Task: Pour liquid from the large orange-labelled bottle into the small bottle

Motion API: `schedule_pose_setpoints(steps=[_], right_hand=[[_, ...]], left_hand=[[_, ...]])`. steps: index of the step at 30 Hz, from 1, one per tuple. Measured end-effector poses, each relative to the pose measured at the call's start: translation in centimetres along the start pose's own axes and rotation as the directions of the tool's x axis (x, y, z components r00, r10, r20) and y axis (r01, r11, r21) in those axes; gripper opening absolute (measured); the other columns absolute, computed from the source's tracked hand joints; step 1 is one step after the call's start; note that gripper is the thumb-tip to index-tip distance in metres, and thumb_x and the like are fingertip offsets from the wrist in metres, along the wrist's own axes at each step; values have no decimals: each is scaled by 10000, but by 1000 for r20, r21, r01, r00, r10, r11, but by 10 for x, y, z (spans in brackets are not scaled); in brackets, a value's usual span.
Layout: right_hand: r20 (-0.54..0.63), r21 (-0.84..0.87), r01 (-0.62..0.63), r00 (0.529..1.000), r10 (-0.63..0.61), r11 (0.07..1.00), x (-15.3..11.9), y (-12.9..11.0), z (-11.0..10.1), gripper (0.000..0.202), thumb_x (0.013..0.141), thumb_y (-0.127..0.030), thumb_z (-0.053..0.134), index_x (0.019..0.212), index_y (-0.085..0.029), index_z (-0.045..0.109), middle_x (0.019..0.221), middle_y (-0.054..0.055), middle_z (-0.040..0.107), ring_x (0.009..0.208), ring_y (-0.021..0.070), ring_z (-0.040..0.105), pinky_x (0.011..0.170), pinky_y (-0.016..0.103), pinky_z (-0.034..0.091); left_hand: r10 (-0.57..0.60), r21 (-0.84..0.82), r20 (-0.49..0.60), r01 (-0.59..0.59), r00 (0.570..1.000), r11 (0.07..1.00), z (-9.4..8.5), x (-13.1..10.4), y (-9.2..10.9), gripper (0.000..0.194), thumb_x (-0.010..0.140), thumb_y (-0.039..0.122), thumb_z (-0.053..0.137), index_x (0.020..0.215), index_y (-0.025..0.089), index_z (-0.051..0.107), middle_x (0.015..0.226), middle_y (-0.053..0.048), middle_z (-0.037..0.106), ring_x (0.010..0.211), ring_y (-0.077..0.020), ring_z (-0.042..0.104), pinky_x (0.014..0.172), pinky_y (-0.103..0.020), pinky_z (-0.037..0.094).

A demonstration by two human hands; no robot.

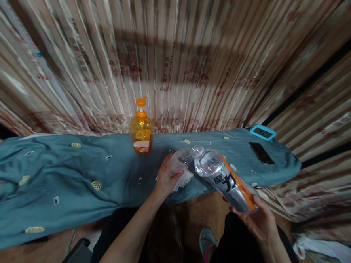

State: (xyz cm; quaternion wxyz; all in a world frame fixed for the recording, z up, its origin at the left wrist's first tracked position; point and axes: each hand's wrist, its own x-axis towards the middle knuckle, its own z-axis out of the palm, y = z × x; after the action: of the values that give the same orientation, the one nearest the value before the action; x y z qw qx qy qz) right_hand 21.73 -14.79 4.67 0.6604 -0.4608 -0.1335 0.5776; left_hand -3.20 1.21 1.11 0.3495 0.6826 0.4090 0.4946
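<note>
My left hand is closed around a small clear plastic container, tilted toward the right; I cannot tell whether it is a cup or a small bottle. In my right hand lies a large clear plastic bottle with a silver and orange label, gripped near its base. The bottle leans to the upper left, and its mouth end meets or nearly meets the small container's right end. White tissue or cloth lies on the cover just under my left hand, partly hidden by it.
An orange pump bottle stands at the back of the teal cloth-covered surface. A blue-framed digital clock and a dark phone lie at the right end. Patterned curtains hang behind.
</note>
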Motion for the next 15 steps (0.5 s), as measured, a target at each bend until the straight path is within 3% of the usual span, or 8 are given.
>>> schedule_pose_setpoints(steps=[6, 15], right_hand=[[69, 14, -23, 997, 22, 1000, 1, -5, -11, 432, 665, -355, 755, 1080, -252, 690, 1067, 83, 727, 876, 315, 696, 660, 412, 586], [42, 13, -15, 999, 15, 1000, -5, -7, -6, 414, 651, -360, 761, 1052, -278, 699, 1035, 69, 737, 898, 362, 694, 639, 437, 586]], left_hand=[[-8, -29, -1, 8, 1000, 1000, 2, -2, -2, 610, 718, 313, 722, 1253, 199, 453, 1192, -99, 618, 1138, -284, 588, 991, -447, 474], [-16, -13, 8, 16, 1000, 1000, 2, -1, 5, 597, 709, 282, 724, 1236, 192, 461, 1189, -94, 621, 1101, -271, 603, 980, -426, 481]])
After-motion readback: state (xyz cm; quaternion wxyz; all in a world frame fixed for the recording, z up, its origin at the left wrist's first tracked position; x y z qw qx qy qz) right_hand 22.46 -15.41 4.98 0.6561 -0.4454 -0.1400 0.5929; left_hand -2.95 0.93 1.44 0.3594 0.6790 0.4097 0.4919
